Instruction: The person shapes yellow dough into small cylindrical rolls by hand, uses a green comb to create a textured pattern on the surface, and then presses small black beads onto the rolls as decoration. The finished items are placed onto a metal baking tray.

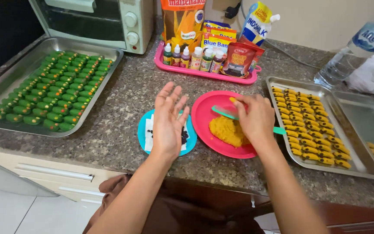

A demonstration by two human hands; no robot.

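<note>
While our left hand point(168, 119) hovers flat and empty above the small blue plate point(143, 130), fingers spread and palm turned up, our right hand point(254, 119) works over the pink plate point(204, 115), its fingertips pinched together on a small bit of yellow dough point(232, 100). We judge the open palm is held ready as a surface for rolling or shaping, which would explain why it waits so near the dough. A rough, crumbly mound of orange-yellow dough point(227, 131) sits on the pink plate right under the right hand, within easy reach, and a teal plastic comb point(225, 111) lies across the same plate, partly hidden by our fingers. The blue plate carries a white paper with tiny dark beads point(184, 136), set just beside the dough. To the right, a shiny metal tray point(282, 82) holds neat rows of small ridged yellow pieces with dark tips point(310, 130); to the left, another metal tray point(66, 43) holds similar green pieces point(53, 97), glossy and ribbed. Behind, a pink tray point(195, 71) keeps small bottles of colouring point(191, 56) and packets upright on the speckled stone counter point(130, 99).
</note>
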